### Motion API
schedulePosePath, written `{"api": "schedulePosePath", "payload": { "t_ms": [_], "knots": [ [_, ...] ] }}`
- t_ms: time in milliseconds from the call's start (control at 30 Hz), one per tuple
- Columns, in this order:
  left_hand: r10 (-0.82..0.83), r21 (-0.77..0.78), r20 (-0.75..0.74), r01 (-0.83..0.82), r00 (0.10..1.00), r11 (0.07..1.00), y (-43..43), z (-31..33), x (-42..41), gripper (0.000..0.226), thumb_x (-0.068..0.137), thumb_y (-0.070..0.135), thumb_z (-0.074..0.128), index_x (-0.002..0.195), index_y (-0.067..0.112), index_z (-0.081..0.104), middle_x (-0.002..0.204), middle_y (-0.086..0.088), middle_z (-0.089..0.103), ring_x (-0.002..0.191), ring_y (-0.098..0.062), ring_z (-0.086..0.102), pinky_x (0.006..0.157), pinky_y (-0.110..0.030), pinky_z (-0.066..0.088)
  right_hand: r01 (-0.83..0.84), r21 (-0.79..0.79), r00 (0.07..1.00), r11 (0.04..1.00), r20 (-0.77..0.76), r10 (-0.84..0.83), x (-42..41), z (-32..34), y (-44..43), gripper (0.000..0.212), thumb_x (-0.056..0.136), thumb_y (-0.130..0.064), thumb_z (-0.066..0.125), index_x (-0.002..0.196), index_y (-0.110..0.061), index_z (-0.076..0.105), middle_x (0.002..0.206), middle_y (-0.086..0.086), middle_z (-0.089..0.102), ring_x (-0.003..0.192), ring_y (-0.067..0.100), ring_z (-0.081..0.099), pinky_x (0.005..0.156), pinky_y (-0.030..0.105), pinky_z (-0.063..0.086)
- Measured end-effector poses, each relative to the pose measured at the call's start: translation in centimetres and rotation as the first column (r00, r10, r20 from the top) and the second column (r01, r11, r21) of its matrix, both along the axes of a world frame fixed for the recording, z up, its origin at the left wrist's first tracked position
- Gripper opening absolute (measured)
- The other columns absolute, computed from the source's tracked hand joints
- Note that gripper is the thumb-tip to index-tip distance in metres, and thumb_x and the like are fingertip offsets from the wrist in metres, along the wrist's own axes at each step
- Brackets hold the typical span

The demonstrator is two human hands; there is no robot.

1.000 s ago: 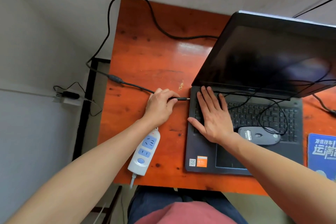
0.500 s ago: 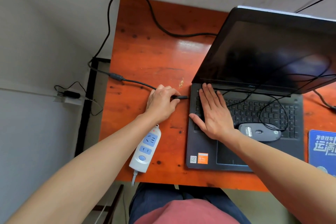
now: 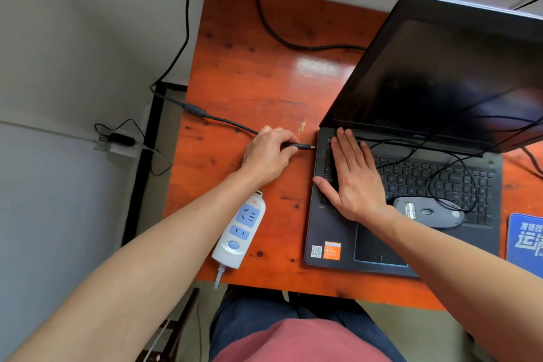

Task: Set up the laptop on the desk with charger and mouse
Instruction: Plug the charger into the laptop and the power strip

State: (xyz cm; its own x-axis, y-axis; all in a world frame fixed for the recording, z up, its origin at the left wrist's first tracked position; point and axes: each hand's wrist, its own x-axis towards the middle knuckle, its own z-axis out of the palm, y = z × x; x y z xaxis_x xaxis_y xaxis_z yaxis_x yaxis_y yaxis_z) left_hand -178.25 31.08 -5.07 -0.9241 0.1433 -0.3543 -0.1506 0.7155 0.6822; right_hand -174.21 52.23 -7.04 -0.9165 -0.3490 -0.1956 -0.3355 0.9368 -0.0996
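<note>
Left hand: pinches the charger plug between thumb and curled fingers, low over the counter, just left of the laptop.
Charger plug: lies level, its metal tip pointing at the laptop's left edge near the hinge. The tip is right at that edge; I cannot tell whether it has entered a port.
Charger cable: runs from the left hand back and left across the counter and drops off the left edge. It then loops up over the far left corner and passes behind the laptop lid.
Right hand: flat and palm down on the left part of the keyboard, fingers straight and together, thumb spread, holding nothing.
Laptop: open with a dark screen, on the right half of the counter.
Mouse: grey, resting on the keys just right of the right wrist, with its thin mouse cable looped over the keyboard.
Power strip: white with blue sockets, near the front left of the counter beside the left forearm.
Mouse pad: blue, right of the laptop, partly cut off.
</note>
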Motion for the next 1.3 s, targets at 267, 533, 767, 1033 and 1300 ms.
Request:
{"api": "schedulePosePath", "payload": {
  "t_ms": [267,533,767,1033,1300],
  "knots": [
    [-0.048,0.012,-0.005,0.048,0.999,0.999,-0.45,-0.24,0.06,0.017,0.091,0.026,0.059,0.104,0.024,0.070,0.099,0.006,0.064,0.101,-0.016,0.048,0.079,-0.028,0.036,-0.002,-0.007,1.000,1.000,-0.006,0.002,-0.04,0.03,-0.08,0.084,0.094,-0.064,0.028,0.151,-0.002,0.022,0.160,0.016,0.016,0.150,0.023,0.005,0.121,0.043,0.008],
    [-0.037,0.021,-0.006,0.038,0.999,0.999,-0.35,-0.23,-0.12,0.017,0.091,0.026,0.059,0.104,0.025,0.070,0.099,0.008,0.064,0.099,-0.014,0.047,0.079,-0.027,0.035,0.001,-0.002,1.000,1.000,-0.002,-0.001,0.04,0.16,-0.07,0.084,0.093,-0.064,0.027,0.151,-0.003,0.021,0.160,0.016,0.015,0.150,0.024,0.006,0.121,0.044,0.008],
    [-0.033,0.062,0.021,0.032,0.999,0.998,-0.58,-0.33,0.11,0.017,0.091,0.025,0.060,0.105,0.025,0.070,0.101,0.004,0.065,0.101,-0.015,0.049,0.084,-0.030,0.038,-0.001,0.004,1.000,1.000,0.000,0.001,-0.02,0.21,-0.15,0.085,0.093,-0.064,0.027,0.151,-0.002,0.021,0.160,0.016,0.015,0.150,0.024,0.005,0.121,0.043,0.008],
    [-0.008,-0.026,-0.007,0.008,1.000,1.000,0.13,-0.44,-0.08,0.019,0.091,0.026,0.059,0.107,0.024,0.070,0.104,0.004,0.066,0.105,-0.019,0.051,0.083,-0.032,0.040,-0.001,0.004,1.000,1.000,-0.006,0.001,-0.01,0.21,-0.15,0.085,0.093,-0.064,0.029,0.151,-0.002,0.022,0.160,0.016,0.016,0.150,0.024,0.006,0.121,0.043,0.007],
    [0.035,0.044,-0.003,-0.035,0.999,0.998,0.17,-0.29,-0.55,0.017,0.090,0.024,0.061,0.103,0.021,0.072,0.103,0.006,0.068,0.101,-0.018,0.052,0.084,-0.030,0.039,-0.007,0.007,1.000,1.000,-0.005,0.007,0.00,0.10,-0.08,0.085,0.093,-0.064,0.027,0.151,-0.001,0.022,0.161,0.015,0.014,0.150,0.024,0.004,0.121,0.043,0.007]
  ]
}}
